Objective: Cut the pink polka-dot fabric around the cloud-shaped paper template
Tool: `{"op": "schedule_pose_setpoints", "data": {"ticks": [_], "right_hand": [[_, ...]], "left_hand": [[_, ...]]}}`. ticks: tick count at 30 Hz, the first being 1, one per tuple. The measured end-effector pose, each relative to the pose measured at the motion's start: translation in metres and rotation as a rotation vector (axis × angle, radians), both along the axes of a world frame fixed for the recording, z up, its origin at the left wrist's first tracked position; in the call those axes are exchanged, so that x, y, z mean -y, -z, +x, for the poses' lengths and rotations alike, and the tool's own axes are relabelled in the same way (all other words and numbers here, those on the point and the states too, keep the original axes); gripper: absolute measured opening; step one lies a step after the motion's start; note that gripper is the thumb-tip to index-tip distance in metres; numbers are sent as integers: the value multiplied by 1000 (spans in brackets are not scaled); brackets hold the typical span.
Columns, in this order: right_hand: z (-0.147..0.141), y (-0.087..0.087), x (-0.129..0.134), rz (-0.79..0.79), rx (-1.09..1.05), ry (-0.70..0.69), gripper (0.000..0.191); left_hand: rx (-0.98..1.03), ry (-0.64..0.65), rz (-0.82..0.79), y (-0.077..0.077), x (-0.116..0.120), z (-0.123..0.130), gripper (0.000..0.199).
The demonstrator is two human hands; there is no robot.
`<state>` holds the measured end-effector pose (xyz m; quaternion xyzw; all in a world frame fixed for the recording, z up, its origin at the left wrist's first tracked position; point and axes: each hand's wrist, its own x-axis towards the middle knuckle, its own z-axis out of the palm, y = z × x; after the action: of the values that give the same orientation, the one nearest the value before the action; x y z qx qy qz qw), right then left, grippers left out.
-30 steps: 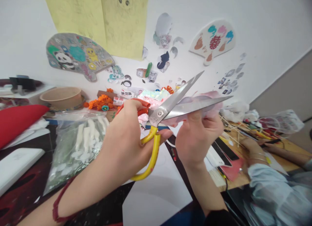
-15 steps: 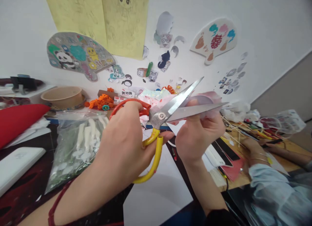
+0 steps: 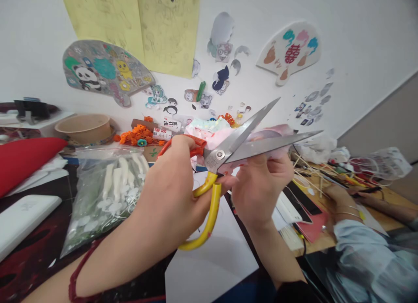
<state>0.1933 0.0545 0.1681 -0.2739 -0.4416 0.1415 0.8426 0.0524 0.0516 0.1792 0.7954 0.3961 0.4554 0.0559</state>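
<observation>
My left hand grips a pair of scissors by its red and yellow handles. The blades are spread apart and point to the right. My right hand is closed on a thin pink piece of material, soft like cloth or tissue; I cannot tell which. The blades pass in front of that material and of my right fingers, hiding part of both. Behind the scissors lies a crumpled pink and pale green bundle. Below my hands is a sheet of white paper on the dark table.
At left are a clear plastic bag of white pieces, a white box-like object, a beige bowl and orange flowers. Decorated fans hang on the wall. At right, a co-worker's hand rests by a cluttered wooden table.
The scissors have moved right and slightly up, the lower blade reaching farther across the pink material. My right hand has shifted a little left. The co-worker's hands look about the same.
</observation>
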Motion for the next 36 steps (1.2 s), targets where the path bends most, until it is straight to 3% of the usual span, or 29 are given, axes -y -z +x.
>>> {"op": "schedule_pose_setpoints", "data": {"ticks": [9, 15, 25, 36], "right_hand": [[-3, 0, 8, -125, 32, -76, 17], [-4, 1, 11, -114, -31, -142, 18], [-8, -3, 15, -178, -78, -141, 28], [-12, -1, 15, -157, -177, -176, 23]], "left_hand": [[35, 35, -73, -5, 3, 1, 32], [10, 4, -104, -6, 5, 0, 32], [-87, -64, 44, -3, 7, -1, 32], [-105, -64, 124, -1, 7, 2, 33]]}}
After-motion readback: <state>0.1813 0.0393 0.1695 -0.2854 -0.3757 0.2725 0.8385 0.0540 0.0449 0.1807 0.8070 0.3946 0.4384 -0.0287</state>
